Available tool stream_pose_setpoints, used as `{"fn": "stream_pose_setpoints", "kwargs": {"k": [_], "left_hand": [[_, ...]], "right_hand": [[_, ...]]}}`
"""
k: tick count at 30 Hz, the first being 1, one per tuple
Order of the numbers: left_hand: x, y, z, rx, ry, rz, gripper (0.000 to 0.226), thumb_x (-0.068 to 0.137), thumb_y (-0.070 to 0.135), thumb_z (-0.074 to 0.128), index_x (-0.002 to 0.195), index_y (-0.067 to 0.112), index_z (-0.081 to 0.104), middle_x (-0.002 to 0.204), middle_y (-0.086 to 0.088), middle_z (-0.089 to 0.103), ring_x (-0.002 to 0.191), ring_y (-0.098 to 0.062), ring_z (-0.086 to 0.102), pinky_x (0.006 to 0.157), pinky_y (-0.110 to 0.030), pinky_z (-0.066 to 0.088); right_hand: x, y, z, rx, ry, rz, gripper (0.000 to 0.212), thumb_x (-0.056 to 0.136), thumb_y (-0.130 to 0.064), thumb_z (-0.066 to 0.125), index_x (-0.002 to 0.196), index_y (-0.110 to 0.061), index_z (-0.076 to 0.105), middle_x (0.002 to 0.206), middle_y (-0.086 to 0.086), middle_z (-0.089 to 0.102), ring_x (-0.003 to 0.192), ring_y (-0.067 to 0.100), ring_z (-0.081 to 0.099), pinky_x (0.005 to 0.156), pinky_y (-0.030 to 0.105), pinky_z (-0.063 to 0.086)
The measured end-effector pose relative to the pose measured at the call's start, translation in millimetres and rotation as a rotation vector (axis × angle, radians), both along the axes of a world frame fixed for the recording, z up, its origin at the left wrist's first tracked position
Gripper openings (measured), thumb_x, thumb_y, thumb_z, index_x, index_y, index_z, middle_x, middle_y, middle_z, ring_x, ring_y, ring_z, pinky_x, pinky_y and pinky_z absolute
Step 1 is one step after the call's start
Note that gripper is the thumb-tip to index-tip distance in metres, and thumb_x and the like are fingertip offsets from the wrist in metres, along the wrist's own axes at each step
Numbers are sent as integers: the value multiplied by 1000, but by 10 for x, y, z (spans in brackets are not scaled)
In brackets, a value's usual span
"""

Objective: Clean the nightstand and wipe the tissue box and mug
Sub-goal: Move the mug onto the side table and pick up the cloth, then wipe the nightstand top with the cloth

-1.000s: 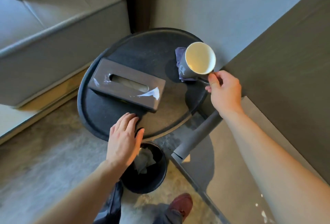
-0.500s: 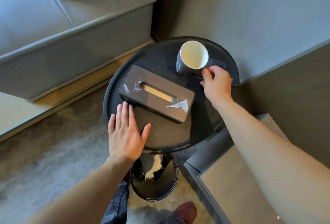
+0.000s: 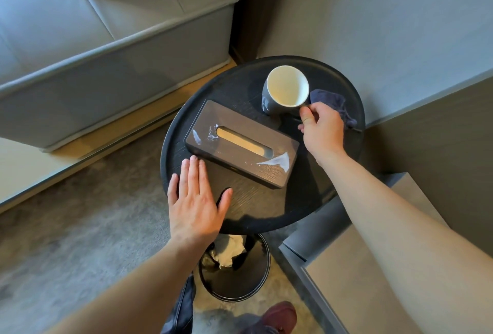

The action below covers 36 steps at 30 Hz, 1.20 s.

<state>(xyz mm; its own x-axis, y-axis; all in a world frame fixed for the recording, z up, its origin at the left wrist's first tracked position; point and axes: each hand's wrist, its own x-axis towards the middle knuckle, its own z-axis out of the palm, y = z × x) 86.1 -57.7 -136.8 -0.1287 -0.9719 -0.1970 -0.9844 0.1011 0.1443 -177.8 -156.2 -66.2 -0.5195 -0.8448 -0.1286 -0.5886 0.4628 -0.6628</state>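
A round black nightstand carries a dark rectangular tissue box across its middle, with smears at both ends of its slot. A grey mug with a white inside stands at the back of the top. My right hand pinches the mug's handle. A dark blue cloth lies crumpled on the top behind that hand. My left hand lies flat, fingers apart, on the front left of the top, fingertips close to the tissue box.
A black waste bin with crumpled paper stands on the floor under the nightstand's front edge. A grey sofa fills the upper left. A grey panel sits to the right, walls behind. My shoe shows at the bottom.
My right hand has set the mug down from a lifted, tilted position onto the back of the top, the cloth now behind it. My left hand slid flat onto the top.
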Motion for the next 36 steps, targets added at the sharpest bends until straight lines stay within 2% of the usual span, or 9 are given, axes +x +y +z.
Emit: {"fn": "stream_pose_setpoints", "kwargs": {"k": [6, 12, 14, 17, 20, 22, 25, 31, 36], "left_hand": [[-13, -4, -3, -7, -7, 11, 88, 100, 71, 22, 162, 7, 22, 170, -10, 19, 159, -24, 7, 129, -47, 7], [-14, 2, -7, -11, -8, 13, 88, 100, 69, 23, 162, 6, 22, 170, -11, 19, 159, -24, 8, 129, -46, 6], [-14, -1, -15, -11, -9, 11, 88, 100, 69, 24, 161, 6, 23, 170, -11, 20, 159, -25, 8, 128, -46, 6], [-15, 1, -26, -20, -11, 10, 88, 100, 69, 27, 161, 5, 24, 170, -12, 20, 159, -25, 9, 128, -46, 6], [-17, 1, -46, -28, -9, 11, 88, 99, 68, 28, 161, 5, 24, 170, -12, 20, 159, -25, 9, 129, -46, 6], [-18, 3, -49, -35, -4, 10, 88, 99, 67, 30, 160, 4, 25, 169, -13, 21, 159, -26, 10, 128, -47, 7], [-10, 6, -50, -38, -8, 4, 88, 99, 66, 29, 160, 2, 25, 169, -15, 22, 159, -28, 11, 128, -48, 9], [-10, 16, -73, -69, 21, 1, 86, 99, 61, 35, 158, 1, 25, 168, -17, 24, 158, -30, 14, 128, -48, 9], [-12, 29, -82, -68, 37, 8, 85, 99, 60, 36, 160, 2, 22, 169, -16, 20, 159, -27, 10, 128, -46, 6]], "right_hand": [[8, -6, 0, -27, -12, 9, 23, 103, -29, 57, 115, -13, 69, 104, 4, 72, 92, 18, 72, 84, 34, 60], [-57, 93, -15, -127, -65, -49, 23, 106, -32, 49, 120, -21, 64, 102, -6, 69, 84, 12, 73, 72, 16, 56], [-145, 106, -35, -178, 29, -154, 24, 107, -25, 44, 118, -17, 64, 106, -2, 68, 95, 13, 70, 76, 13, 51], [-362, 4, -126, -119, 221, -122, 32, 105, -23, 49, 135, -17, 59, 135, 4, 62, 124, 19, 59, 101, 29, 51], [-512, -134, -269, 173, 366, 103, 49, 105, -36, 51, 152, -26, 42, 164, 3, 35, 152, 28, 30, 119, 55, 31], [-543, -185, -365, 339, 389, 170, 57, 106, -42, 46, 158, -32, 27, 171, 2, 15, 158, 31, 12, 121, 60, 18], [-542, -208, -514, 407, 408, 158, 62, 106, -42, 42, 160, -36, 12, 172, 0, 4, 158, 30, 4, 123, 59, 10], [-495, -133, -649, 390, 471, 15, 56, 107, -49, 33, 158, -47, 9, 172, 2, 7, 158, 28, 6, 122, 55, 11], [-514, -28, -668, 301, 547, -32, 47, 108, -45, 37, 154, -44, 29, 159, 7, 34, 144, 35, 30, 113, 53, 28]]}}
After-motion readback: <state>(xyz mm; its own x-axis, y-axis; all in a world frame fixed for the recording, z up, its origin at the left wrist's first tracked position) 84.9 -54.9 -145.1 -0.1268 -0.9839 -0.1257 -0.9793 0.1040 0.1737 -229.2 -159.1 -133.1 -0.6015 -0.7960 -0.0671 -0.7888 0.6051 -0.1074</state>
